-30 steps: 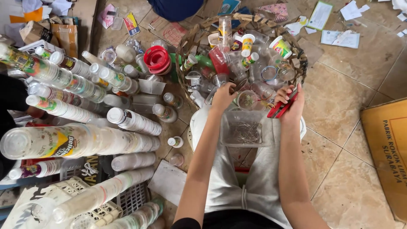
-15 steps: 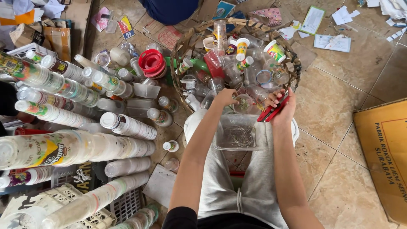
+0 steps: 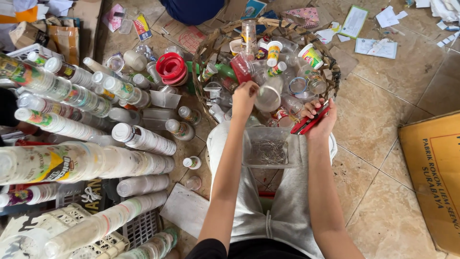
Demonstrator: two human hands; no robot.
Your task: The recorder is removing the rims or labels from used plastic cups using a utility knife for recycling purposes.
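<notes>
left hand (image 3: 244, 96) grips clear cup (image 3: 267, 98) over basket (image 3: 211, 45); right hand (image 3: 320, 120) clasps red cutter (image 3: 310, 122); many stacked, basket still full

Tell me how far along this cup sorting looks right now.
Done: long nested cup stacks lie on the floor. In hand: the left hand grips a clear cup; the right hand holds a red tool. Left: the woven basket is full.

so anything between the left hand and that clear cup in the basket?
No. The left hand is already on the clear plastic cup, fingers at its rim, with nothing between them. Other cups and bottles crowd around it in the woven basket. The right hand holds a red tool off to the side.
</notes>
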